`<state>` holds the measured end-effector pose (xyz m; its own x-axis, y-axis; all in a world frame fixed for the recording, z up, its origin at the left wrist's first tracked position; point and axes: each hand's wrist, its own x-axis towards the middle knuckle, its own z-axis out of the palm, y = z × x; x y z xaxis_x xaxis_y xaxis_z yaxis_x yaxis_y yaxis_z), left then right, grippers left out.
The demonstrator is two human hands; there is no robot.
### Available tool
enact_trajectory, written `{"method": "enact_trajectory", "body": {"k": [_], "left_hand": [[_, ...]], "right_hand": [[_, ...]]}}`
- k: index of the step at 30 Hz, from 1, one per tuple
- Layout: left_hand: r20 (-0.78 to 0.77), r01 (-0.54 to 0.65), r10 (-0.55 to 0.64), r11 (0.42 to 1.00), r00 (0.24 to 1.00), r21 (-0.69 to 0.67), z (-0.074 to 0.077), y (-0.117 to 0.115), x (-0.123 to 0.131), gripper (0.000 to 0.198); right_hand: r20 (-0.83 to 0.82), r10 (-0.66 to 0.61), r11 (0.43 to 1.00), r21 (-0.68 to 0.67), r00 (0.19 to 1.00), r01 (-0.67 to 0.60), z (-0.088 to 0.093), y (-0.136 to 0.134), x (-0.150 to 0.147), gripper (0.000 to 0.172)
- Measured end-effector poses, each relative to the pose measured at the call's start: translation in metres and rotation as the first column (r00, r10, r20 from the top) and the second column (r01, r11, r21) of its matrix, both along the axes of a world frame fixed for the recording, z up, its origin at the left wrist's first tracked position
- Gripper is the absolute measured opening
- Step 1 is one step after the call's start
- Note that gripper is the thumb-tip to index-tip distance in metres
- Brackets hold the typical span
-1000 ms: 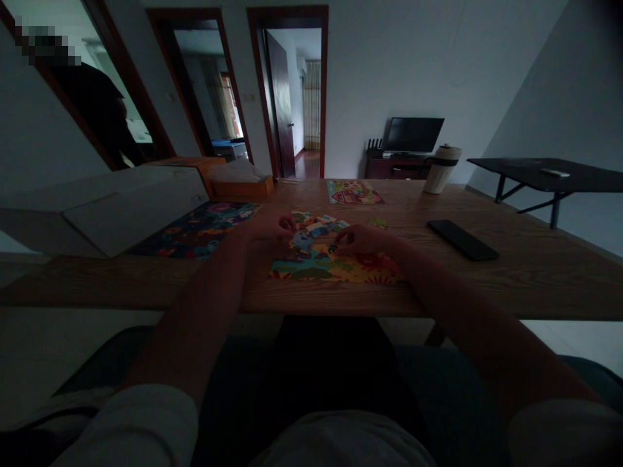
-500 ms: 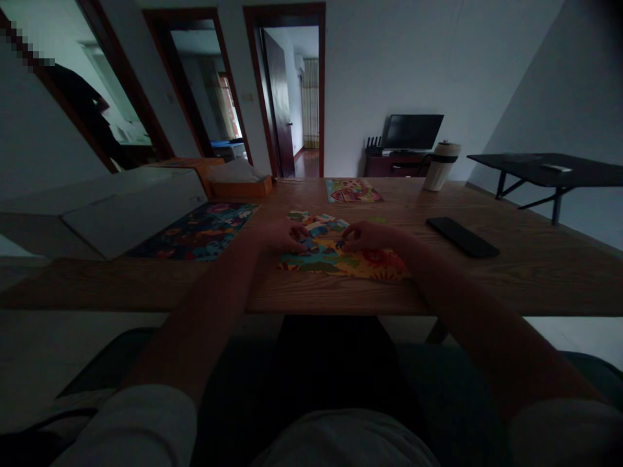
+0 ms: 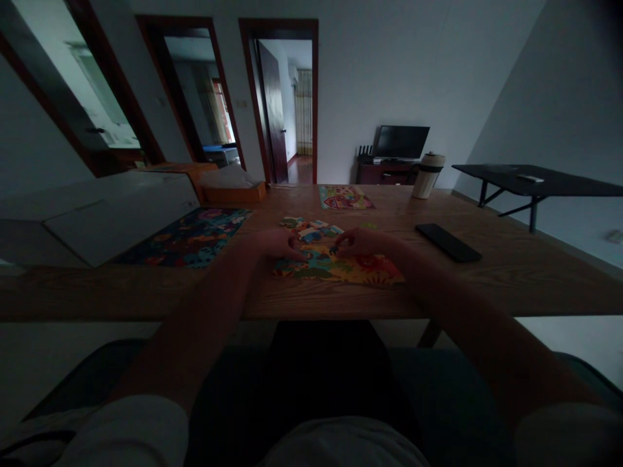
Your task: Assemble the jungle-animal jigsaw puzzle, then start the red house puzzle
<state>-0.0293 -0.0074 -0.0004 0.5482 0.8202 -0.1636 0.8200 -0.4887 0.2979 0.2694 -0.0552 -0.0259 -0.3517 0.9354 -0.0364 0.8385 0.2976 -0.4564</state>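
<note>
A partly assembled jigsaw puzzle (image 3: 341, 264), teal on the left and orange-yellow on the right, lies on the wooden table before me. My left hand (image 3: 278, 245) rests at its left side, fingers curved and apart from the thumb, which reaches over the teal part. Over the upper middle of the puzzle, my right hand (image 3: 364, 242) pinches a small dark puzzle piece (image 3: 333, 250). Several loose puzzle pieces (image 3: 311, 232) are heaped just beyond both hands. Dim light and blur hide the fingertips' finer contact.
On the left are a dark illustrated sheet (image 3: 195, 237), a large white box (image 3: 126, 211) and an orange box (image 3: 233, 193). A colourful picture card (image 3: 345, 196) lies farther back. To the right are a black phone-like slab (image 3: 448, 242) and a beige tumbler (image 3: 428, 176).
My left thumb and fingers have shifted down onto the teal part. The right hand stays pinched in nearly the same place. The view has moved slightly, and a person at the left doorway is gone.
</note>
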Motion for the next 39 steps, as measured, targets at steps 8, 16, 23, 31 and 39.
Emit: {"method": "enact_trajectory", "body": {"k": [8, 16, 23, 31, 39], "left_hand": [[0.011, -0.035, 0.036, 0.997, 0.999, -0.063, 0.005, -0.001, -0.002, 0.049], [-0.091, 0.041, -0.050, 0.994, 0.995, -0.100, 0.009, -0.005, 0.001, 0.064], [-0.037, 0.050, -0.047, 0.994, 0.998, 0.093, -0.005, -0.024, 0.028, 0.054], [0.022, 0.226, -0.245, 0.923, 0.969, 0.313, -0.015, -0.036, 0.056, 0.057], [0.075, 0.258, -0.270, 0.957, 0.960, 0.136, -0.009, -0.027, 0.037, 0.051]], "right_hand": [[-0.057, 0.205, 0.966, 0.170, 0.977, -0.193, -0.009, -0.023, -0.008, 0.030], [-0.268, -0.043, 0.983, 0.163, 0.962, 0.089, -0.001, -0.012, 0.001, 0.026], [-0.260, -0.068, 0.986, 0.127, 0.963, 0.104, -0.002, -0.009, 0.006, 0.025], [-0.014, 0.210, 0.960, 0.194, 0.978, -0.203, -0.008, -0.025, -0.013, 0.055], [0.131, 0.012, 0.998, 0.054, 0.991, -0.019, 0.002, 0.010, 0.030, 0.034]]}}
